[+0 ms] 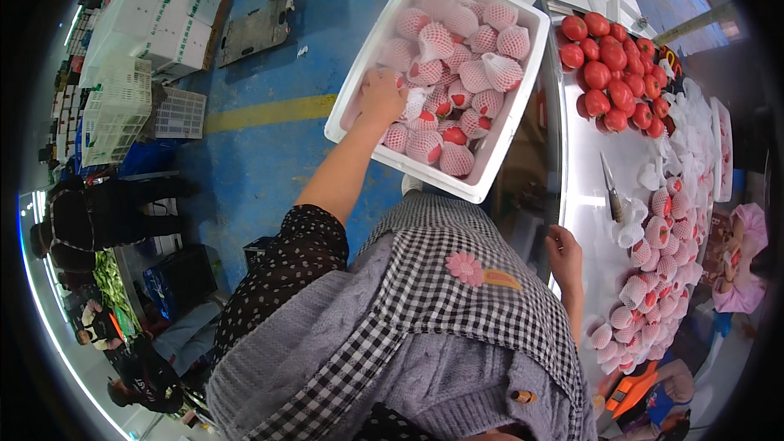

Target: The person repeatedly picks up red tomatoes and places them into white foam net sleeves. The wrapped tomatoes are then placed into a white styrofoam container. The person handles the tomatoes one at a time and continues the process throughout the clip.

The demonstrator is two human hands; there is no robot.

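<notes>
My left hand (381, 99) reaches into a white foam box (335, 125) filled with red tomatoes in pale foam net sleeves. Its fingers rest among the netted tomatoes (438, 82) on the box's left side. Whether they grip one is hidden by the hand. Low beside the near edge of a metal worktable (582, 177), my right hand (565, 254) hangs with loosely curled fingers and nothing visible in it. Bare red tomatoes (615, 67) are heaped at the table's far end. A knife (612, 193) lies on the metal top, near a long pile of netted tomatoes (658, 251).
Loose foam net sleeves (686, 116) line the table's far side, where a person's pink sleeves (747, 226) show. White cartons (171, 18), plastic crates (119, 113) and a flat platform (256, 33) stand left on the blue floor. Another person (104, 220) stands at left.
</notes>
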